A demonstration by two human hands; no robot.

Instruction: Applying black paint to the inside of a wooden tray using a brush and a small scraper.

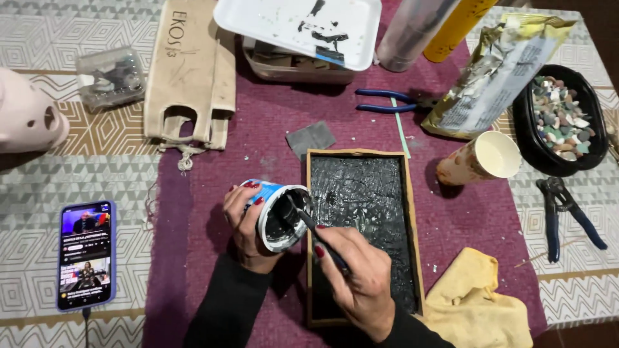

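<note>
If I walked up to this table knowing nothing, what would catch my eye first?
Probably the black-coated wooden tray at the centre, on a purple cloth. Beside it the left hand tilts a small paint pot while the right hand dips a brush into it. At far right sits a black bowl of coloured pebbles.

Brush tip lost in dark inside of paint can, can't tell bristles. Wooden tray near-left part hidden behind right hand. Two cylinders cut by top edge. Pink object cut at left. Clear box contents too small to tell. Yellow cloth cut at bottom.
</note>
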